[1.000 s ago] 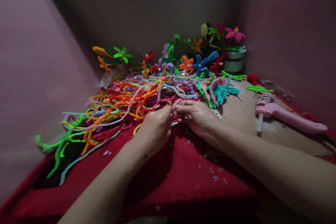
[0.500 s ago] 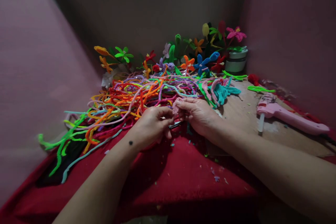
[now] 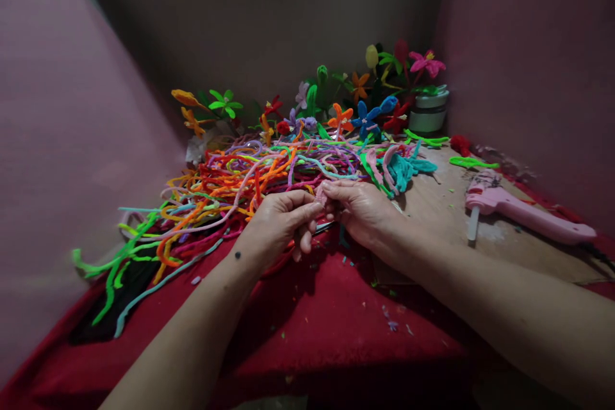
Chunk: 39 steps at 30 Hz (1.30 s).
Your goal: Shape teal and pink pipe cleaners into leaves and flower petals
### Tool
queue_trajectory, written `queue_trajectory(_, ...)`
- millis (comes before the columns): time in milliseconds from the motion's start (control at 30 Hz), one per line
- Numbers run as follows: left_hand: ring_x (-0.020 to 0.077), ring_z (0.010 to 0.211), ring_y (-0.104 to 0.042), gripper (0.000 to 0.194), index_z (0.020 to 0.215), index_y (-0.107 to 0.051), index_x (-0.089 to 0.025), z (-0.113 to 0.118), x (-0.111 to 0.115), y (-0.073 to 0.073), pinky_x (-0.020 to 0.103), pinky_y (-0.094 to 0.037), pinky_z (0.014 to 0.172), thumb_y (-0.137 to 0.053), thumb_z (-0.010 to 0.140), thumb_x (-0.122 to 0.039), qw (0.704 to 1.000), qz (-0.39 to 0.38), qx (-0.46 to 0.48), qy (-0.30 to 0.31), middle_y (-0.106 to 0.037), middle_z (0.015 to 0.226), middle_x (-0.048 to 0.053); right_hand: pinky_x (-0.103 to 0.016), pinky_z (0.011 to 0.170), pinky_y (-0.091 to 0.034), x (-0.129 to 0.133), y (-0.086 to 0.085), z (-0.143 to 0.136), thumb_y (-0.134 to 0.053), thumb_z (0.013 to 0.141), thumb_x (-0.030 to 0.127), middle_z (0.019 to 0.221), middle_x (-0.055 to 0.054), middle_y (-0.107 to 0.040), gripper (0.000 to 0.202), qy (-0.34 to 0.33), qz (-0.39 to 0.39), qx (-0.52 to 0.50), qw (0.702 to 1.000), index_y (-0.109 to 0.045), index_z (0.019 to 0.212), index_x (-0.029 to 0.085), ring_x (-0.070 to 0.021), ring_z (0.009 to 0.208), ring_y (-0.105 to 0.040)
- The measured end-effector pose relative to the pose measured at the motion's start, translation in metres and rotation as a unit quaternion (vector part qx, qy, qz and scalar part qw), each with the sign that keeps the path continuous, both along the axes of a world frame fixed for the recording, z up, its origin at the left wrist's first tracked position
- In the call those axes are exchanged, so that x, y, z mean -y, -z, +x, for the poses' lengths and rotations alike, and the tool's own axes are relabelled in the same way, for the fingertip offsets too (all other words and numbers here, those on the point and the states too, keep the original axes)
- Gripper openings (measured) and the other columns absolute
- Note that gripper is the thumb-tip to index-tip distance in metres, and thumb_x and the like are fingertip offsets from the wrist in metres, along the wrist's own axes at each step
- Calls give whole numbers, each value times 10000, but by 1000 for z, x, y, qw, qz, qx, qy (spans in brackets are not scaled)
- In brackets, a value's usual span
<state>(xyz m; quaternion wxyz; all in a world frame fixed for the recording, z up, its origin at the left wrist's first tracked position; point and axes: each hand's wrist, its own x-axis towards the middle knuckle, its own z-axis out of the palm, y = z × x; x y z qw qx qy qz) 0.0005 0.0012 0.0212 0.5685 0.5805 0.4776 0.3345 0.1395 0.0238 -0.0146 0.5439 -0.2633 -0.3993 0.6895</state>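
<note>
Between my two hands is a small pink pipe cleaner piece [image 3: 320, 195], mostly covered by fingers. My right hand [image 3: 358, 208] pinches its upper part between thumb and forefinger. My left hand [image 3: 283, 221] is closed on its lower left side, thumb and forefinger pressed together. Beneath the hands, a thin metal tool [image 3: 324, 227] lies partly hidden on the red cloth [image 3: 336, 320]. Behind them spreads a tangled heap of coloured pipe cleaners [image 3: 240, 179]. Folded pink and teal pipe cleaner pieces [image 3: 403, 170] lie just beyond my right hand.
A pink glue gun [image 3: 523, 208] rests on a brown board [image 3: 432, 224] at the right. Finished pipe cleaner flowers [image 3: 368, 116] stand along the back, near a white pot [image 3: 429, 112]. Small fuzzy scraps [image 3: 393, 325] dot the cloth. A dark flat object [image 3: 100, 317] lies at left.
My left hand has come in to the right, its thumb and forefinger now closed on the pink piece. My right hand keeps its pinch. The view has shifted slightly.
</note>
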Motion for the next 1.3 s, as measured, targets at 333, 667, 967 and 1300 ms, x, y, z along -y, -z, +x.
queue_trajectory(333, 78, 341, -488, 176, 756, -544, -153, -3, -1, -1, 158, -382, 281, -609, 743, -317, 999, 6, -34, 25, -541, 516, -35, -236, 426, -234, -3, -3, 0, -665, 665, 266, 452, 22, -516, 203, 92, 43, 95, 990, -582, 521, 149, -55, 405, -348)
queue_trajectory(667, 84, 394, -529, 145, 760, -547, -143, -11, -6, 0, 173, -407, 307, -613, 721, -266, 999, 32, 24, -1, -595, 610, -14, -254, 499, -303, 0, -8, 3, -618, 703, 310, 507, 21, -523, 203, 63, 87, 132, 985, -631, 571, 156, -81, 483, -413)
queue_trajectory(967, 91, 378, -527, 144, 760, -529, -131, -16, -9, -1, 183, -404, 299, -624, 698, -220, 997, 51, 48, -28, -616, 622, 4, -239, 474, -336, 2, -10, 6, -673, 643, 218, 563, -14, -611, 94, -24, 71, 198, 977, -655, 608, 133, -78, 473, -467)
queue_trajectory(1300, 96, 347, -523, 128, 735, -523, -132, -12, -8, -1, 180, -391, 275, -623, 697, -203, 996, 62, 21, -58, -617, 564, -12, -267, 560, -489, 0, -8, 4, -747, 563, 179, 598, -12, -637, 186, -29, 38, 52, 997, -586, 646, 135, -134, 546, -616)
